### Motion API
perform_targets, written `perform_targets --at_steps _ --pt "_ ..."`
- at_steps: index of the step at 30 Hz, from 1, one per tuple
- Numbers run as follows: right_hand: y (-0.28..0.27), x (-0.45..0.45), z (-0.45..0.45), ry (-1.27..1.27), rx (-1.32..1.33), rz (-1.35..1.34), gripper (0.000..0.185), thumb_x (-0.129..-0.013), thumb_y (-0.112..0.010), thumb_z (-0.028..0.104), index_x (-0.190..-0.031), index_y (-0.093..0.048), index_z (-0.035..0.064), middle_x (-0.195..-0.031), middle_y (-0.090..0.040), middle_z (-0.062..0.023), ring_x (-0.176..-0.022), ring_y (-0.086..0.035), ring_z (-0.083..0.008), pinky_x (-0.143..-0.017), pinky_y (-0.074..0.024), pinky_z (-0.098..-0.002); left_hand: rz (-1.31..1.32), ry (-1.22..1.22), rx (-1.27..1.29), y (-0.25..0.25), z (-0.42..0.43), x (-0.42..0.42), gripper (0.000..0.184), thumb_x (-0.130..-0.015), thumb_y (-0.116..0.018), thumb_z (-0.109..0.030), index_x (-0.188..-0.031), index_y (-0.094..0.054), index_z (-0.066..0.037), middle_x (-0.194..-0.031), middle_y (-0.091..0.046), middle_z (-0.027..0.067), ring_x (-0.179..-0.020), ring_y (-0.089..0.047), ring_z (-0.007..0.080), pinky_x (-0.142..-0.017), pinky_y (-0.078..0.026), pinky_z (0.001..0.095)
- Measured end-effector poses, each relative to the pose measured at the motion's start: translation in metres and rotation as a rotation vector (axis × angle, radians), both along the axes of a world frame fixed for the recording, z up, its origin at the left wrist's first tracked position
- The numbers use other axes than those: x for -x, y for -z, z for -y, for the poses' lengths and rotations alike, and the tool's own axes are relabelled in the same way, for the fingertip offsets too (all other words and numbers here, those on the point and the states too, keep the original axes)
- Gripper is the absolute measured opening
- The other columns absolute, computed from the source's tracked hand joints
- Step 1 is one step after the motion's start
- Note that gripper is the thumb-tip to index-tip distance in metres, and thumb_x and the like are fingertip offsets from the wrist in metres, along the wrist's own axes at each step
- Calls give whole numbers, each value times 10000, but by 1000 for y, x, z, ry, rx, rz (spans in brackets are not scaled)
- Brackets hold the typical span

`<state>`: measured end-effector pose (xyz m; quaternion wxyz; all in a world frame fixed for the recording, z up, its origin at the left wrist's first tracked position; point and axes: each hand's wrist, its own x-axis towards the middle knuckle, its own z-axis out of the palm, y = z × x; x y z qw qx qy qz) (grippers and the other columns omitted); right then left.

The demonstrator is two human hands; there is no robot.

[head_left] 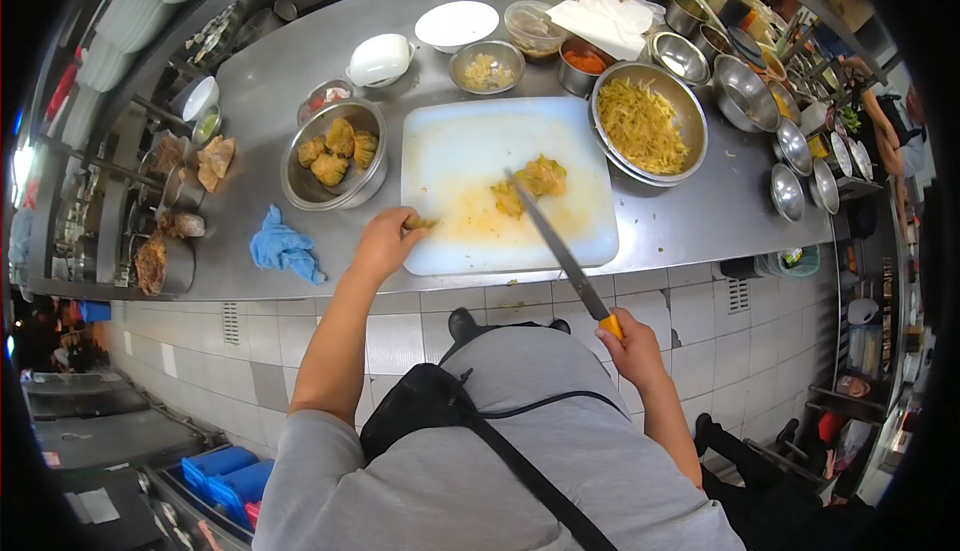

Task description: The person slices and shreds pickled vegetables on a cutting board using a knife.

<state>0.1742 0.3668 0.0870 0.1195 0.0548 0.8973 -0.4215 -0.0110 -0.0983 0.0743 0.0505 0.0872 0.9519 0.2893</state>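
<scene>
Steel made up the broad tabletop (700,221), and on it, near its front edge, lay a white cutting board (480,141). A large metal bowl (695,121) full of yellow-green shreds (642,126) stood just beyond the board's right side; a somewhat smaller bowl (345,191), with several golden-brown lumps (337,147) in it, stood off the left side. A long knife (565,256) slanted over the board, its yellow handle wrapped by the fingers of the right hand (635,344), its blade running forward and to the left. A crumpled blue cloth (285,248) lay left of the board's near corner. The chopped pile (540,181) sat right of the board's middle, longer from side to side than from front to back, with the knife's tip at its left part; whether steel touched food could not be told. From the left hand (386,244), the nearer one, the pile lay to the right and slightly forward. That hand's fingers pinched a small piece (422,223) at the board's left edge.
</scene>
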Motion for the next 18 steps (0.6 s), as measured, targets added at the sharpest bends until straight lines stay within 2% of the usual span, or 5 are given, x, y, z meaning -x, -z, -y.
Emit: perform_targets --at_steps 6,8,11,14,18 --pt "-1 38 35 -261 23 26 602 -1047 -723 271 -1611 -513 277 -1100 -763 -245 -981 -736 -444 -855 -582 -445 677 -351 -548 -3 -46 6 399 -979 -810 -308 -1204 -709 6 -1003 -692 154 -861 -660 246 -713 -542 351" --pt "22 44 41 -319 150 53 662 -1065 -697 269 -1669 -439 354 -1095 -757 -261 -940 -730 -436 -878 -579 -441 -115 -321 122 10 -52 -15 367 -973 -816 -269 -1226 -719 -21 -997 -707 128 -949 -690 250 -768 -579 367" --pt "26 53 44 -253 251 254 675 -1083 -677 259 -1689 -404 373 -995 -753 -200 -813 -726 -312 -791 -596 -412 -217 -97 -194 2 -61 -25 259 -941 -813 -168 -1160 -753 -43 -1088 -747 140 -1043 -687 330 -886 -597 417" --pt "23 63 53 -224 396 408 703 -1093 -669 242 -1708 -361 389 -880 -693 -99 -680 -653 -170 -657 -589 -349 -268 81 8 12 -69 -26 154 -943 -783 -91 -1094 -785 -64 -1165 -761 112 -1094 -691 342 -959 -592 430" --pt "63 57 81 -167 659 395 702 -1102 -657 226 -1717 -352 375 -818 -622 -19 -588 -582 -107 -570 -562 -284 -212 -15 -5 22 -76 -24 125 -940 -771 -71 -1060 -800 -54 -1233 -763 101 -1149 -684 337 -985 -585 424"
